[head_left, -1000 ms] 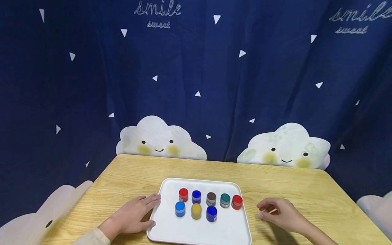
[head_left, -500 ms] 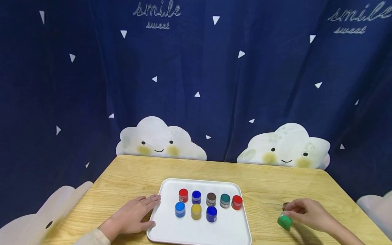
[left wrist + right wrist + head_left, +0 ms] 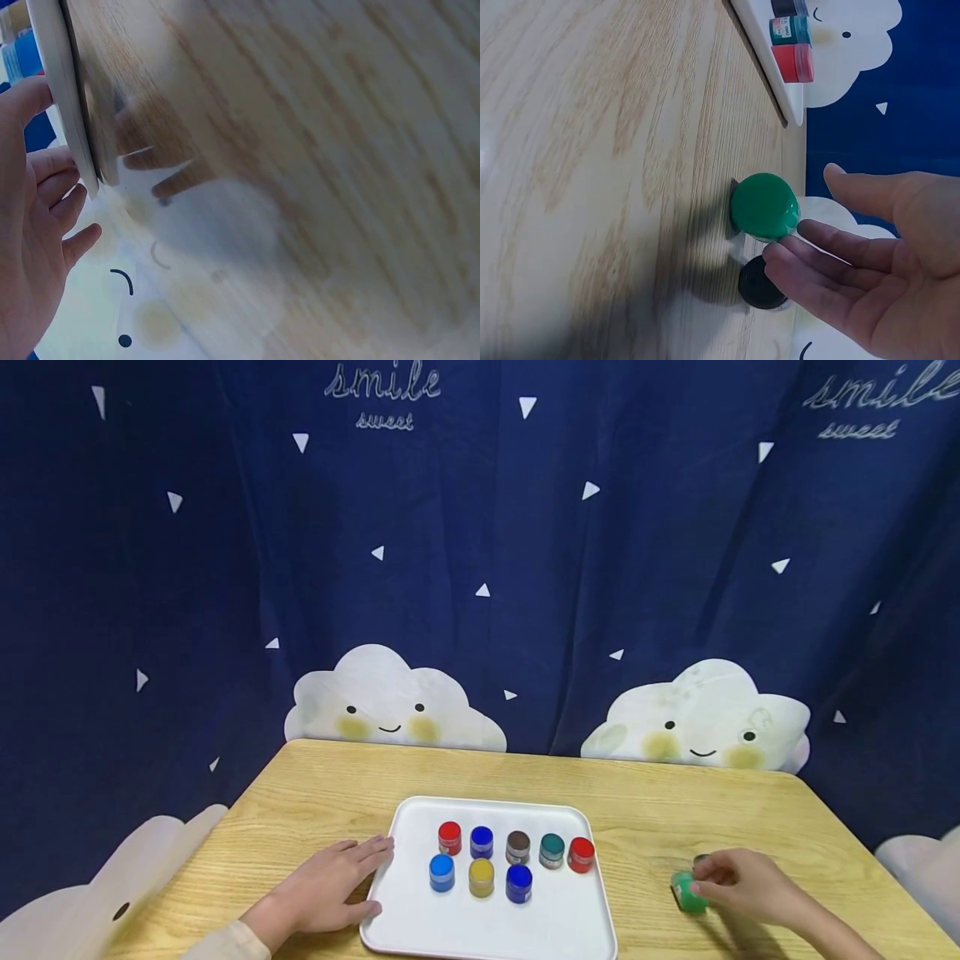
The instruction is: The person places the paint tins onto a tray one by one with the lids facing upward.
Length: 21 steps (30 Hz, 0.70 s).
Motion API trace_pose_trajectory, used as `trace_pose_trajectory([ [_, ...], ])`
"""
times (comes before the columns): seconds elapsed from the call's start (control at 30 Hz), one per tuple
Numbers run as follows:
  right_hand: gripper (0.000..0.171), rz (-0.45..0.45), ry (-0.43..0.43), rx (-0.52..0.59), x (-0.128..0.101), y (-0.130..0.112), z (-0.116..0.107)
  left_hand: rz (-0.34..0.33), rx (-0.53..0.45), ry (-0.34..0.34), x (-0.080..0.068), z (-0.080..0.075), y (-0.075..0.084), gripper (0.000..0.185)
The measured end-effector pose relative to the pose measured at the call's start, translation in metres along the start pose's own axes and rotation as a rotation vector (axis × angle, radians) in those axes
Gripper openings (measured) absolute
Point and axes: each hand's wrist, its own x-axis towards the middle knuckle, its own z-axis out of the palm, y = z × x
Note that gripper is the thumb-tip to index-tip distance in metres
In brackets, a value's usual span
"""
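Observation:
My left hand [image 3: 330,885] lies flat with fingers spread at the left rim of the white tray [image 3: 420,935]; in the left wrist view its fingertips reach over that rim. Right of the tray, my right hand [image 3: 750,885] has its fingertips right at a green paint jar [image 3: 688,893]. The jar's round green end faces the camera in the right wrist view, where the thumb [image 3: 855,187] stands apart from it and the fingers reach its lower side. A black-ended jar [image 3: 757,283] sits beside it, partly behind the fingertips; in the head view the hand mostly hides it.
Several paint jars stand in two rows on the tray, among them a yellow jar [image 3: 481,878], a light blue jar [image 3: 442,872] and a red jar [image 3: 581,856] by the right rim. A wooden table [image 3: 345,768] bears everything, with a dark blue curtain [image 3: 450,527] behind.
My right hand has moved right from beside the tray, bringing the green jar into sight. Over the last half second the jar has shifted slightly left and turned. My left hand has stayed put.

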Motion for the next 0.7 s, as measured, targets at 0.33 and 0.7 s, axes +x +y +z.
trace_pose_trajectory([
  [0.33,0.026,-0.09,-0.03,0.018,0.016,-0.005,0.007,0.002,-0.005,-0.001,0.0,0.0,0.001,0.072],
  [0.7,0.026,-0.15,-0.087,0.001,0.03,-0.006,0.013,-0.002,-0.013,0.003,-0.001,-0.001,0.001,0.071],
])
